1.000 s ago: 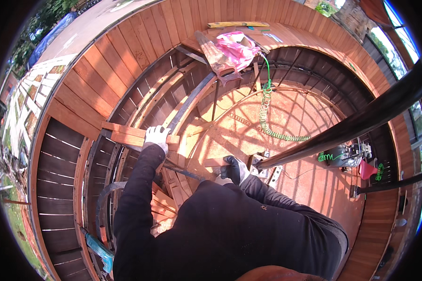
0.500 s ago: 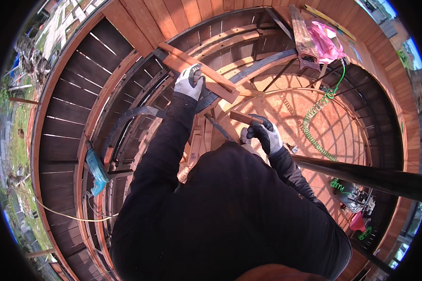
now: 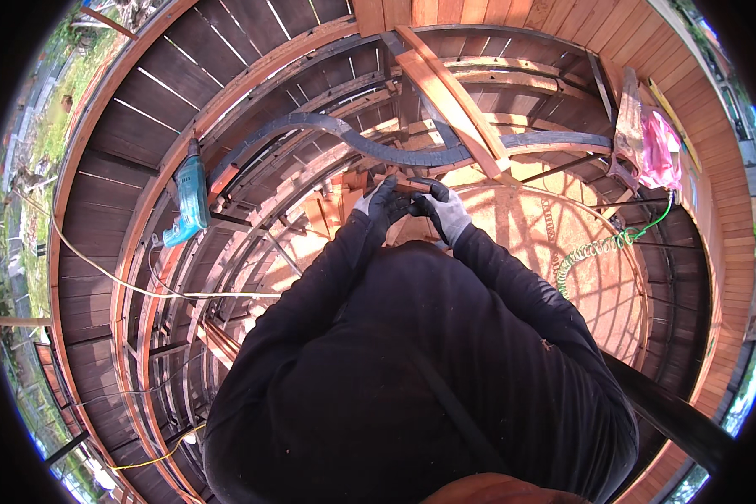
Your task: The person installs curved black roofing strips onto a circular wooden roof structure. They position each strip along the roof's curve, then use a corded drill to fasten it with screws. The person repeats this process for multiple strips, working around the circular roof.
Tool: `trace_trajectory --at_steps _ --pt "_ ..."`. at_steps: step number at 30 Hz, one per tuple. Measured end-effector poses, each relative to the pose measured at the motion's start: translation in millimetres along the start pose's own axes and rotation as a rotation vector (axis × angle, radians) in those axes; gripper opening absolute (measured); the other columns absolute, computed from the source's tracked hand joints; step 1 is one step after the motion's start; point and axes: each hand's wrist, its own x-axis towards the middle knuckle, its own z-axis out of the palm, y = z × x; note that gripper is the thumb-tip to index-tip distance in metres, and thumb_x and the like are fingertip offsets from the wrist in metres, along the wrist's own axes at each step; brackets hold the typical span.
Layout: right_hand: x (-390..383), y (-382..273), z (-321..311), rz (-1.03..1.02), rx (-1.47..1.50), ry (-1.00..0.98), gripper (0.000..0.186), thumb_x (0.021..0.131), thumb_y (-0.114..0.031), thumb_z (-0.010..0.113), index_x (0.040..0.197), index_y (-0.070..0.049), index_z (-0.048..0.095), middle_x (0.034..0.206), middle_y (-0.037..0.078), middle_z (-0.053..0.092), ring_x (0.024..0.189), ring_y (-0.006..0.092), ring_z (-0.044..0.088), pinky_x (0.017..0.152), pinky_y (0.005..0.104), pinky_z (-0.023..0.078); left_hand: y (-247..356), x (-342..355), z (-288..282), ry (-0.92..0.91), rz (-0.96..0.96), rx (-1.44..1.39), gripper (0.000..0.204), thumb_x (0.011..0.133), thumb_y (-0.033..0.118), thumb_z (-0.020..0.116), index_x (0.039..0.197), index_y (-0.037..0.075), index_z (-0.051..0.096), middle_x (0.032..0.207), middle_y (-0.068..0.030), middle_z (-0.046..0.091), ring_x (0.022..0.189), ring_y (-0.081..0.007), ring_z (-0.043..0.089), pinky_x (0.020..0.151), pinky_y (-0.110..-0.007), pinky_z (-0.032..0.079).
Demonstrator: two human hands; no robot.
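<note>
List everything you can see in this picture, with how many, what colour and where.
power drill: one, teal, lying on the dark boards at the left.
cord: one, pale yellow, running from the left edge across the boards.
coiled hose: one, green, on the sunlit floor at the right.
cloth: one, pink, on a ledge at upper right.
plank: one, light wood, slanting down from the top centre.
curved frame: one, dark grey, arching above the hands.
left hand: one, grey and black glove, centre, against the right hand.
right hand: one, grey and black glove, centre; whether its grip holds anything is hidden.
</note>
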Motion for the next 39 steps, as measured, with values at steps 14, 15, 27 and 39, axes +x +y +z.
trace_trajectory --at_steps 14,15,27,39 --pt "-29 3 -19 0.286 0.136 0.2 0.029 0.098 -0.02 0.054 0.122 -0.004 0.056 0.101 0.012 0.067 0.081 0.0203 0.067 0.074 0.0328 0.057 9 33 4 0.06 0.129 -0.083 0.032 0.088 0.028 0.07 0.109 0.007 0.058 0.1 -0.0125 0.064 0.093 -0.0287 0.065 0.083 -0.042 0.055" --pt "-32 5 -22 0.299 0.136 0.2 0.029 0.097 -0.02 0.055 0.122 -0.004 0.056 0.101 0.012 0.067 0.081 0.0207 0.067 0.074 0.0331 0.057 8 33 3 0.045 0.144 -0.074 0.031 0.089 0.028 0.069 0.109 0.007 0.058 0.1 -0.0122 0.064 0.093 -0.0285 0.065 0.084 -0.042 0.055" --pt "-40 7 -24 0.413 0.154 0.222 0.036 0.096 -0.024 0.057 0.124 -0.002 0.053 0.101 0.015 0.067 0.081 0.0234 0.067 0.076 0.0344 0.055 8 30 8 0.042 0.223 -0.039 0.024 0.095 0.025 0.062 0.108 0.007 0.055 0.098 -0.0119 0.064 0.091 -0.027 0.065 0.082 -0.04 0.056" --pt "21 -8 -14 0.144 -0.894 0.351 0.041 0.088 -0.033 0.066 0.115 -0.004 0.056 0.101 0.017 0.065 0.089 0.0323 0.064 0.08 0.0419 0.051 9 28 11 0.048 0.224 -0.004 0.024 0.097 0.022 0.057 0.109 0.002 0.053 0.104 -0.0164 0.062 0.093 -0.0296 0.065 0.082 -0.041 0.057"
